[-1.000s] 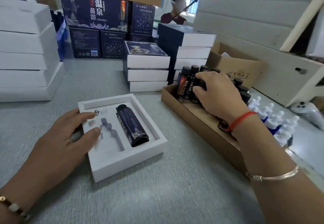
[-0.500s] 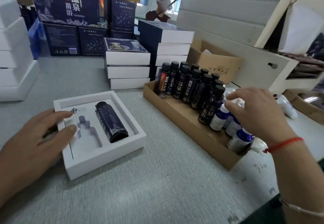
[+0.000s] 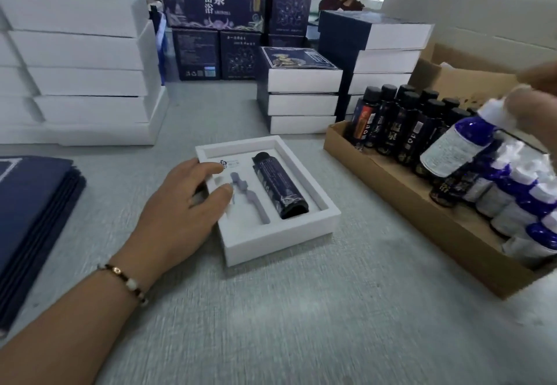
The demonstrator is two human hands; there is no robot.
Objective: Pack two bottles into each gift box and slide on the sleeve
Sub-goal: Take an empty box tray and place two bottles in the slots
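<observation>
An open white gift box (image 3: 280,235) lies on the grey table in the middle. A dark bottle (image 3: 278,185) lies in its right slot; the left, dropper-shaped slot (image 3: 250,199) holds nothing. My left hand (image 3: 184,206) rests on the box's left edge, fingers fairly straight. At the right edge my right hand (image 3: 533,104) pinches the white cap of a blue and white dropper bottle (image 3: 455,146), lifted above the cardboard tray (image 3: 401,194). That tray holds several dark bottles (image 3: 398,122) and several blue and white bottles (image 3: 521,203).
Flat dark blue sleeves (image 3: 33,219) are stacked at the left. White box stacks (image 3: 84,62) stand at the back left, sleeved boxes (image 3: 301,89) behind the open box, dark printed cartons (image 3: 217,1) further back. A person sits far behind.
My right hand went from the dark bottles to the blue and white ones, took one by the cap and lifted it out of the tray. My left hand stayed on the box.
</observation>
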